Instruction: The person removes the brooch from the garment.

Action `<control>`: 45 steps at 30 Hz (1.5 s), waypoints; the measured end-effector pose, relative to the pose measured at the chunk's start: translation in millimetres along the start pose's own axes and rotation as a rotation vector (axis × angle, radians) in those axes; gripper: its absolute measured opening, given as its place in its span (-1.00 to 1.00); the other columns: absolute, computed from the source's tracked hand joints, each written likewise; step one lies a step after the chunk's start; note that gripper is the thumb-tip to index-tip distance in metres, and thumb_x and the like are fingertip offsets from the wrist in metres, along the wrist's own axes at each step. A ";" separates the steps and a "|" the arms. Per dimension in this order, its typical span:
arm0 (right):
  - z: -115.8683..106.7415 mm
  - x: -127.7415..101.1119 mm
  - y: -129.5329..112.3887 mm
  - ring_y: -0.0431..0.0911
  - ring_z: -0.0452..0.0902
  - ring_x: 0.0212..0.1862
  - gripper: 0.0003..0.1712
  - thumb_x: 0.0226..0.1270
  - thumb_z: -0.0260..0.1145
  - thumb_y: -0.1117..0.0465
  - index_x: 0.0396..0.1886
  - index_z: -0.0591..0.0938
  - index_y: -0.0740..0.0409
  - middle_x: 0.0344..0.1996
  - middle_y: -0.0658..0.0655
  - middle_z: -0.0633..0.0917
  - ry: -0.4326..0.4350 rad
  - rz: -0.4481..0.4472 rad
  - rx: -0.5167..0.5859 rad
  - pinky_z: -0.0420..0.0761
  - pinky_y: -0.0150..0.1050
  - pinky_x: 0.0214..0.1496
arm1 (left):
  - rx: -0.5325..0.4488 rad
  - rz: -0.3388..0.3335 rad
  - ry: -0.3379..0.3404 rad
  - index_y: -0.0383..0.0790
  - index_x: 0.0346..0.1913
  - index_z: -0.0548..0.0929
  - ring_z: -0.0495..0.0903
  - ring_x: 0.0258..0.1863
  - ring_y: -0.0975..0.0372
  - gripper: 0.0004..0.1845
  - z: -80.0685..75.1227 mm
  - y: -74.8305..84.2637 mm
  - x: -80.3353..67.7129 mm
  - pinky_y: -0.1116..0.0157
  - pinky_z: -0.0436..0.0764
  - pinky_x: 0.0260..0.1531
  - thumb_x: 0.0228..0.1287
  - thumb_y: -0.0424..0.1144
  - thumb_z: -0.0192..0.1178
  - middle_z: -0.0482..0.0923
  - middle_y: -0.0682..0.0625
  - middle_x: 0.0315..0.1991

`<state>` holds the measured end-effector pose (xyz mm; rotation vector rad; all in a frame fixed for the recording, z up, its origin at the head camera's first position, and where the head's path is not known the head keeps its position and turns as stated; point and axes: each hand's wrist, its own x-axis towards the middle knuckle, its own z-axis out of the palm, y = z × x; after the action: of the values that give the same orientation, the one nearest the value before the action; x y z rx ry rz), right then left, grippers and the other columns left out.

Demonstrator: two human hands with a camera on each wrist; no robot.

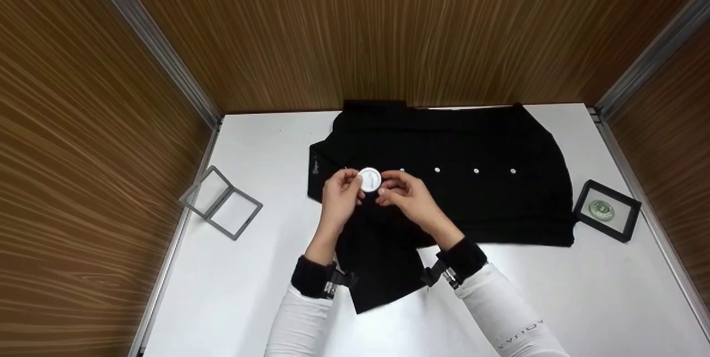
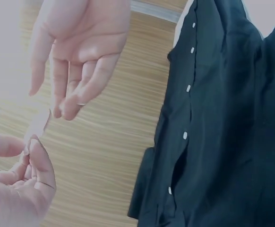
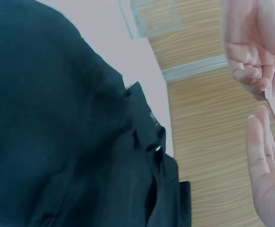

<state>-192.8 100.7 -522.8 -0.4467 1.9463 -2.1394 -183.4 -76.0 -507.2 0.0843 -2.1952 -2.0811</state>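
My left hand point(image 1: 339, 197) pinches the edge of a small white disc point(image 1: 370, 179) between thumb and fingers. The disc has a pale rim and faint grey marks in its middle; in the left wrist view the disc point(image 2: 39, 124) is nearly edge-on. Just right of it is my right hand point(image 1: 411, 199), fingers loosely bent, with a gap between them and the disc in both wrist views. Beneath both hands a black shirt point(image 1: 471, 202) with white buttons lies spread out, its collar point(image 1: 317, 171) toward the left and one sleeve point(image 1: 383, 276) toward me.
On the left of the white table point(image 1: 266, 290) lies an unfolded grey frame point(image 1: 224, 202) with clear panes. A black-edged frame point(image 1: 607, 210) holding a round greenish piece point(image 1: 601, 210) lies at the right. Wood-grain panels point(image 1: 388, 30) wall the back and sides.
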 end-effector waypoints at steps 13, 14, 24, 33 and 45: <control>4.4 0.3 -3.6 -0.10 0.62 -0.53 -0.74 0.25 0.32 0.50 -0.10 0.54 0.57 -0.40 0.19 0.59 0.141 0.018 0.106 0.69 -0.25 -0.39 | -0.040 0.024 -0.034 -0.62 -0.21 0.62 0.52 -0.65 0.22 -0.87 5.0 28.5 -18.7 0.31 0.62 -0.57 0.24 -0.55 0.21 0.62 -0.21 -0.48; 4.7 0.3 -3.8 -0.11 0.62 -0.54 -0.75 0.25 0.32 0.50 -0.11 0.54 0.57 -0.41 0.19 0.60 0.145 0.022 0.111 0.68 -0.26 -0.40 | -0.048 0.028 -0.033 -0.63 -0.22 0.62 0.51 -0.65 0.23 -0.88 5.2 32.4 -20.7 0.34 0.60 -0.58 0.24 -0.55 0.21 0.61 -0.21 -0.48; 10.0 -0.3 -9.4 -0.11 0.57 -0.63 -0.82 0.24 0.27 0.52 -0.17 0.57 0.56 -0.51 0.19 0.66 0.194 0.018 0.110 0.63 -0.32 -0.51 | -0.036 0.088 -0.019 -0.63 -0.24 0.63 0.50 -0.66 0.24 -0.89 7.9 39.3 -26.9 0.42 0.57 -0.60 0.23 -0.56 0.21 0.60 -0.37 -0.48; 14.1 0.4 -12.7 -0.12 0.53 -0.65 -0.84 0.19 0.24 0.54 -0.22 0.58 0.52 -0.53 0.17 0.64 0.228 0.037 0.103 0.59 -0.34 -0.56 | -0.023 0.147 0.007 -0.63 -0.26 0.62 0.47 -0.67 0.24 -0.91 9.6 41.5 -30.7 0.46 0.51 -0.63 0.23 -0.58 0.20 0.60 -0.32 -0.49; 15.6 3.2 -14.0 -0.14 0.48 -0.68 -0.87 0.18 0.22 0.54 -0.26 0.59 0.50 -0.56 0.14 0.60 0.248 0.046 0.052 0.56 -0.34 -0.59 | -0.011 0.150 0.016 -0.64 -0.26 0.62 0.48 -0.67 0.23 -0.91 10.5 41.4 -31.1 0.46 0.52 -0.61 0.24 -0.58 0.19 0.62 -0.35 -0.48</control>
<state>-189.6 86.5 -507.4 -0.1304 1.9959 -2.3038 -152.2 -59.5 -467.8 -0.0632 -2.1100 -2.0044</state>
